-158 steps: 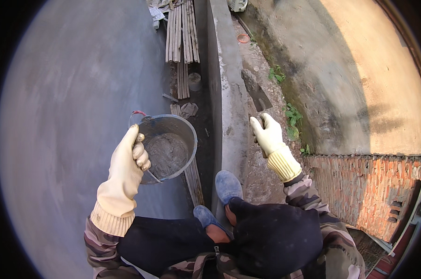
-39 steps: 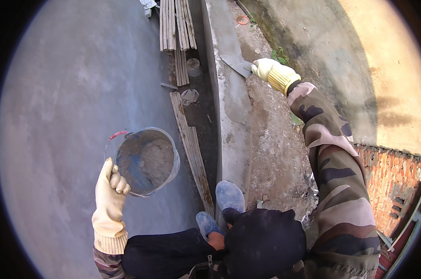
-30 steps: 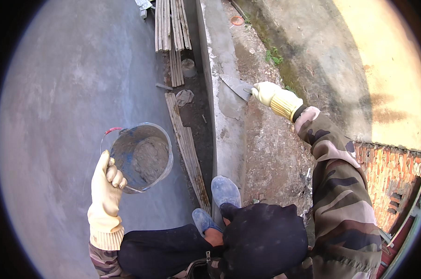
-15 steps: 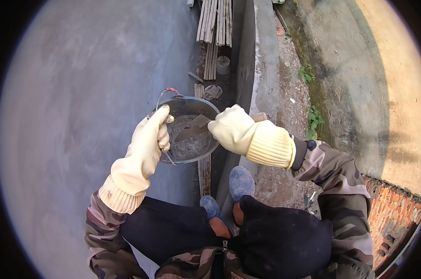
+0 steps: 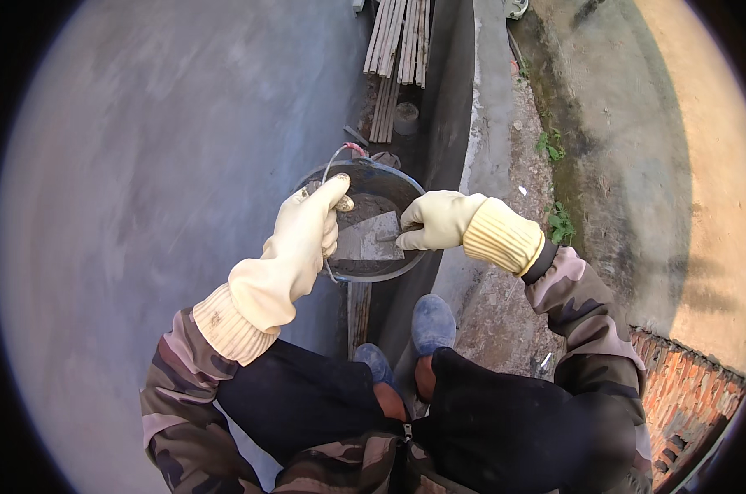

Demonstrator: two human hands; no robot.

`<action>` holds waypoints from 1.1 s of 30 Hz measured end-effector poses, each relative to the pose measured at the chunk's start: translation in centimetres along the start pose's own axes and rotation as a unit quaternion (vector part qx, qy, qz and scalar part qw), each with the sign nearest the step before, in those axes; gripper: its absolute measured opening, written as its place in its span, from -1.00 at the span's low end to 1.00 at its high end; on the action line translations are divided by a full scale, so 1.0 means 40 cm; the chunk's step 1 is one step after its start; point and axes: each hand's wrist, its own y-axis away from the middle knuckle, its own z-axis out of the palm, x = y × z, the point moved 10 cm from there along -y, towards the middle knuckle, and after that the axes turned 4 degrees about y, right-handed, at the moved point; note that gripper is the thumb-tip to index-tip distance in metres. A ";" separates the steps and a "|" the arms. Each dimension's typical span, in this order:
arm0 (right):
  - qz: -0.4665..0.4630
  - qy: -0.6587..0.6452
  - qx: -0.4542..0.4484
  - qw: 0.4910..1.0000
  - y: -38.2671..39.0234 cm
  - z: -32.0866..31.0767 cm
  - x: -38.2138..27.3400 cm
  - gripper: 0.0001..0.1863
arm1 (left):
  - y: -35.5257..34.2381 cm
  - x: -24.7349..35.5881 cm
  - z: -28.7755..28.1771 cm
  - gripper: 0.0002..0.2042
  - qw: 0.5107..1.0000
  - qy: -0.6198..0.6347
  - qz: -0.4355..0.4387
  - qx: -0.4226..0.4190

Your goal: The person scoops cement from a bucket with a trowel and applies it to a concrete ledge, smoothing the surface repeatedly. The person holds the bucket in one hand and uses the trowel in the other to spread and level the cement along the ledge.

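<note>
A round dark bucket (image 5: 393, 180) hangs in front of me, tilted a little, with grey wet mortar (image 5: 365, 206) inside. My left hand (image 5: 291, 239), in a cream rubber glove with smudged fingertips, is closed around the bucket's wire handle (image 5: 331, 164), which has a red grip at its far end. My right hand (image 5: 440, 221), gloved the same way, grips a trowel at the bucket's right rim. The trowel's flat grey blade (image 5: 365, 239) lies inside the bucket over the mortar; its handle is hidden by the glove.
Smooth grey plastered wall (image 5: 175, 165) fills the left side. Below the bucket runs a narrow gap with long poles (image 5: 398, 41) and a small pail (image 5: 406, 118). A concrete ledge (image 5: 495, 107) borders it on the right, beside small plants (image 5: 561, 222). Brickwork (image 5: 686, 395) shows at lower right.
The bucket and my left hand have shifted right in view. The trowel has turned, its blade now lying flatter and showing its broad face, and my right hand has rotated with it.
</note>
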 end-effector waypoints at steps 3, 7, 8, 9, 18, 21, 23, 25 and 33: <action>0.057 -0.130 0.045 0.989 0.109 -0.020 0.085 -0.54 | -0.013 0.003 -0.023 -0.68 1.000 0.014 0.009 0.014; 0.127 -0.331 0.164 0.921 0.305 -0.021 0.217 -0.67 | -0.030 0.014 -0.046 -0.68 0.999 0.037 0.014 0.028; 0.161 -0.371 0.191 0.894 0.351 -0.005 0.262 -0.69 | -0.030 0.016 -0.047 -0.68 0.998 0.047 0.015 0.027; 0.177 -0.389 0.249 0.869 0.395 -0.004 0.304 -0.69 | -0.031 0.018 -0.053 -0.68 0.998 0.044 0.013 0.033; 0.496 -0.013 0.461 0.735 0.372 -0.003 0.609 -0.62 | -0.020 0.015 -0.087 -0.67 0.997 0.026 -0.006 0.071; 0.510 -0.044 0.462 0.724 0.335 0.020 0.664 -0.56 | -0.020 0.012 -0.098 -0.66 0.997 0.018 -0.015 0.071; 0.475 -0.056 0.490 0.729 0.363 0.003 0.689 -0.58 | -0.017 0.001 -0.114 -0.66 0.996 0.027 -0.030 0.083; 0.430 -0.042 0.514 0.741 0.406 -0.045 0.713 -0.60 | -0.017 -0.003 -0.123 -0.66 0.995 0.032 -0.034 0.087; 0.365 0.121 0.277 0.881 0.357 -0.164 0.857 -0.62 | -0.024 -0.002 -0.128 -0.66 0.995 0.016 -0.036 0.087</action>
